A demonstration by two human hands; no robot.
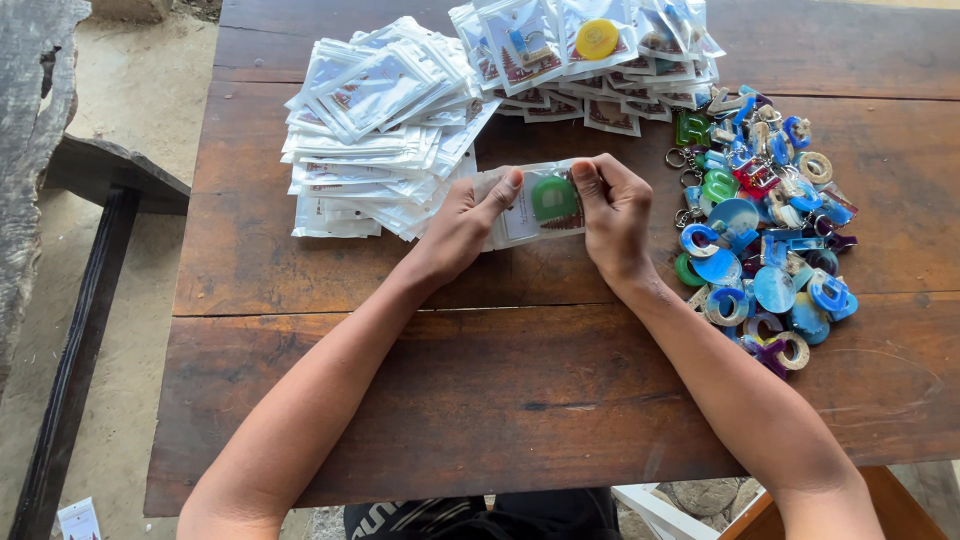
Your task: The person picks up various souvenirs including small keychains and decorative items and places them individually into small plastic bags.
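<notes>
Holding a small clear plastic packet [540,205] between them, both hands meet over the middle of the wooden table [500,390]. The left hand [462,225] pinches the packet's left end, with the thumb on top. The right hand [612,215] is closed on its right end, with the fingers curled over the edge. Inside the packet there is a printed card and a round green charm [553,198]. The packet looks very light and thin, and the film is probably slippery and easy to crease, so I think the best place to hold it is at the two short ends, as now. The charm is the only stiff part of it. The long axis of the packet runs left to right across the table, and it seems lifted a little above the wood, tilted toward the camera.

To the right lies a heap of colourful letter keychains [765,225], well apart from the right hand. Farther, on the left, stands a stack of flat packets [375,130]. At the far edge is a row of filled packets [590,50], one with a yellow disc [596,38].
</notes>
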